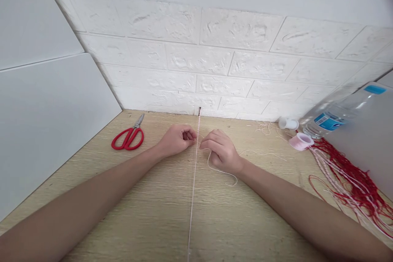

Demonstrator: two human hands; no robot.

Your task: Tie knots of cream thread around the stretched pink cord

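A pale pink cord [193, 196] runs taut from a dark anchor point [200, 108] at the foot of the wall down towards me. Its upper stretch is a thicker knotted braid [198, 125]. Just left of the cord, my left hand [179, 140] is closed in a pinch at the fingertips, with a fine strand by them. My right hand [222, 151] is closed close to the cord's right side, fingers curled around a thin cream thread [221, 170]. Loose thread trails below and to the right of that hand. Exactly where the fingertips grip the thread is hard to see.
Red-handled scissors [130, 137] lie at the left. On the right are a white spool [288, 123], a pink thread spool [301, 141], a water bottle [333, 120] and a heap of red cords [353, 176]. White brick-pattern wall [184, 57] bounds the wooden tabletop [147, 213].
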